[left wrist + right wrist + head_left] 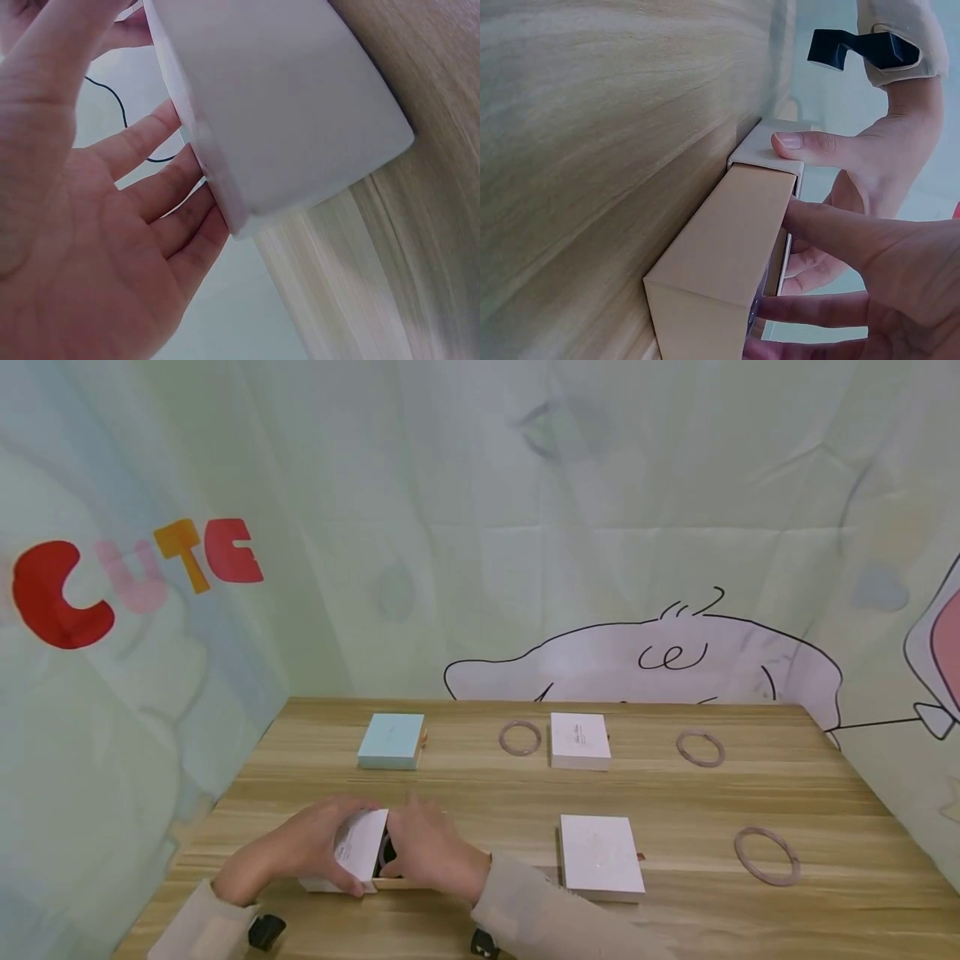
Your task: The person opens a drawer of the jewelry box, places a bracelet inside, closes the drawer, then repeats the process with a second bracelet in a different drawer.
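At the front left of the table lies a white sliding box [363,843], its pale tan drawer [716,232] pulled partly out to the right. My left hand [315,843] grips the white sleeve, thumb on the near side and fingers on the far side. In the left wrist view, the fingertips press the sleeve's side [285,112]. My right hand [429,843] reaches into the drawer from above. Its thumb and fingers are at a bangle [383,852] against the dark lining; the hand hides most of that ring.
Behind my hands sits a light blue box [390,741]. Farther right are a white box [580,741] and another white box [602,856]. Three loose bangles lie on the wooden table: one bangle [520,722], another bangle [701,763] and a nearer bangle [767,883].
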Demonstrator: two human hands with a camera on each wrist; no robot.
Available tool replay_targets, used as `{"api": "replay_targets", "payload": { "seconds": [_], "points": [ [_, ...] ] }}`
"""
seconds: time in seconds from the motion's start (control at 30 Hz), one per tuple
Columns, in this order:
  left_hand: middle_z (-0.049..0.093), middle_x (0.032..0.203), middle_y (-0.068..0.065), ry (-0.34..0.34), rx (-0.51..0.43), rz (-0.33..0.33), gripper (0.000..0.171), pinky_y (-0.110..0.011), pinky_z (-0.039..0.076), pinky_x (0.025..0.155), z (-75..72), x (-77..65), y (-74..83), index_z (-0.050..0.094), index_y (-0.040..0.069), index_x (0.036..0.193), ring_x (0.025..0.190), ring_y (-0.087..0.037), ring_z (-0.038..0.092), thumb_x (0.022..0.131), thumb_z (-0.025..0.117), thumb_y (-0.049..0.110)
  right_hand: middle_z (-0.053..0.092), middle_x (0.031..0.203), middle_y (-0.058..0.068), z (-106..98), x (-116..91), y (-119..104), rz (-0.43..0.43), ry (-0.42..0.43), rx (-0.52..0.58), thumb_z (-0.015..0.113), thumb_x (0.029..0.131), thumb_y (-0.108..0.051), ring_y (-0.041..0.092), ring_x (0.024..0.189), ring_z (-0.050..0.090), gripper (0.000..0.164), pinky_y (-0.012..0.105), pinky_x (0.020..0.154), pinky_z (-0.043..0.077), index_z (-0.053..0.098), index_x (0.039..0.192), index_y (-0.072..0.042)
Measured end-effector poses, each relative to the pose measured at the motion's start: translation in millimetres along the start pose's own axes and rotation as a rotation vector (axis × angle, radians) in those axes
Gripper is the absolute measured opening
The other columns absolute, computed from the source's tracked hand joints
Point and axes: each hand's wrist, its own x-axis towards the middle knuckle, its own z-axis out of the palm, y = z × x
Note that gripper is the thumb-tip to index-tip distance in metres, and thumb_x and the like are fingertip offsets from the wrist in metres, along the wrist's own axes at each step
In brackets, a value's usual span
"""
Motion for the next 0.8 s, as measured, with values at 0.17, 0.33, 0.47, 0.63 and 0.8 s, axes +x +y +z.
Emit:
{"api": "replay_targets", "payload": {
  "seconds": [0.17,0.33,0.47,0.63,0.8],
  "points": [
    [0.059,0.127,-0.010,-0.010,-0.010,-0.003,0.101,-0.050,0.046,0.088,0.3,0.2,-0.2,0.055,0.000,0.134,0.109,-0.028,0.055,0.056,0.094,0.052,0.059,0.099,0.006,0.6,-1.3,-1.3,0.018,-0.001,-0.018,0.086,0.074,-0.049,0.022,0.085,0.058,0.052,0.031,0.060,0.053,0.073,0.111,-0.014],
    [0.058,0.128,-0.010,-0.014,-0.020,-0.012,0.102,-0.049,0.046,0.087,-0.1,0.2,-0.2,0.054,0.001,0.135,0.108,-0.027,0.054,0.057,0.094,0.052,0.059,0.099,0.007,1.5,-2.0,0.5,0.005,0.010,-0.003,0.085,0.075,-0.049,0.022,0.083,0.058,0.054,0.030,0.059,0.053,0.073,0.114,-0.014],
    [0.059,0.128,-0.010,-0.005,-0.016,-0.007,0.102,-0.048,0.046,0.088,-0.2,0.2,-1.0,0.054,0.000,0.135,0.109,-0.027,0.054,0.056,0.094,0.053,0.060,0.095,0.006,0.7,-3.0,2.8,-0.017,0.030,-0.004,0.083,0.078,-0.049,0.020,0.080,0.057,0.051,0.028,0.057,0.052,0.073,0.113,-0.014],
    [0.060,0.125,-0.009,0.005,-0.003,0.013,0.101,-0.045,0.047,0.086,-0.3,0.1,-1.0,0.055,-0.001,0.133,0.106,-0.025,0.055,0.056,0.094,0.052,0.064,0.085,0.002,-1.7,-3.6,6.7,-0.064,0.065,-0.023,0.077,0.083,-0.049,0.014,0.078,0.056,0.043,0.023,0.058,0.048,0.074,0.106,-0.014],
    [0.060,0.123,-0.008,0.000,-0.003,0.004,0.100,-0.042,0.047,0.083,-0.3,-0.1,-0.2,0.055,0.000,0.132,0.101,-0.022,0.054,0.056,0.095,0.051,0.066,0.079,-0.001,-2.3,-2.0,11.5,-0.094,0.101,-0.012,0.073,0.089,-0.046,0.011,0.077,0.056,0.036,0.019,0.062,0.047,0.076,0.099,-0.011]
  ]
}}
